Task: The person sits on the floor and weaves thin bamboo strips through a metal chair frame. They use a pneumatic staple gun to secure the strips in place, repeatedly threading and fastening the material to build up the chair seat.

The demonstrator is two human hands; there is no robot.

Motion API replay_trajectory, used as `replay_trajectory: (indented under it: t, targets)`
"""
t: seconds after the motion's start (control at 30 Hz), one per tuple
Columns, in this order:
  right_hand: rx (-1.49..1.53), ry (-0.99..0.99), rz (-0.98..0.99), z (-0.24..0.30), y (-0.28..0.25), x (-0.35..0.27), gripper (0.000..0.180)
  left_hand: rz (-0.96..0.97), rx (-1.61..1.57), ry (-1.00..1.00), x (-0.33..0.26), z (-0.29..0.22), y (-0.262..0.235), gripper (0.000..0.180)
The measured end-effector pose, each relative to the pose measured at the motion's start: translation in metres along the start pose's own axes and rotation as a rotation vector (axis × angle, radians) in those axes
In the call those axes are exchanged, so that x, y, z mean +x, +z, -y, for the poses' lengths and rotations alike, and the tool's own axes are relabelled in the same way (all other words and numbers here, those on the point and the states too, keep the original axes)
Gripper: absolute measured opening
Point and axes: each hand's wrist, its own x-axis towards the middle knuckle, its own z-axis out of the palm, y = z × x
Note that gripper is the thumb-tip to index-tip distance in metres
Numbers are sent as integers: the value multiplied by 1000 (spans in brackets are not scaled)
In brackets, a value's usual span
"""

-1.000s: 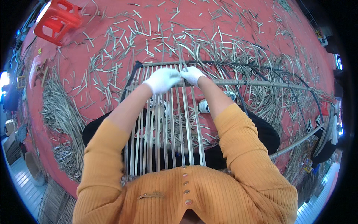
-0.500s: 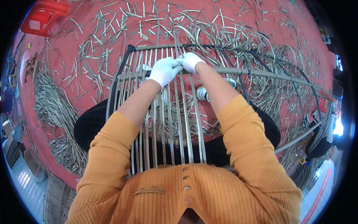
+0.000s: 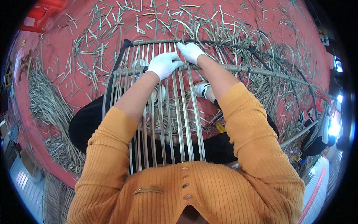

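A frame (image 3: 231,68) lies over my lap, with wrapped crossbars and dark edges. Long flat woven-cane strips (image 3: 180,112) run from the far bar across the nearer crossbar toward my body. My left hand (image 3: 163,66), in a white glove, lies on the nearer crossbar, its thumb and fingers closed on a cane strip. Farther out and to the right, my right hand (image 3: 191,53), also gloved in white, has its fingertips together at a cane strip just short of the far bar. The fingers of both hands partly hide the strips there.
Cut strip pieces (image 3: 100,28) litter the red floor (image 3: 52,72). A big heap of strips (image 3: 46,100) lies at left, and more loose strips tangle around the frame's right side. A red plastic stool (image 3: 41,16) stands at far left. My shoe (image 3: 201,89) shows beneath the frame.
My right hand has moved away from my left hand, outward toward the far bar; the fingertips met before and are now apart. My left hand stays at the nearer crossbar.
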Motion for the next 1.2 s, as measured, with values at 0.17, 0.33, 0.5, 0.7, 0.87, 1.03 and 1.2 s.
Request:
replay_trajectory:
  t: [0.17, 0.33, 0.5, 0.7, 0.87, 1.03, 1.2]
  targets:
    - [-63, 79, 18, 5, -1, -4, 74, -59, 35, 65, 0, 4, 4, 27]
    - [7, 9, -53, 2, 3, -3, 79, -142, 57, 195, -1, 10, 9, 24]
    - [-33, -18, -8, -1, 4, 0, 78, -33, 20, 60, 0, 5, 4, 28]
    - [-18, 11, -30, -4, 7, 7, 75, 55, 78, -158, 6, -10, -13, 56]
    - [-30, 51, 109, -3, 9, 11, 75, 171, 149, -238, 15, -5, -16, 61]
    - [-53, 67, 246, -1, 0, 12, 68, 143, 60, -233, 18, 6, -8, 58]
    - [29, 47, 280, -3, -1, 18, 50, 146, 11, -255, 19, 8, -5, 58]
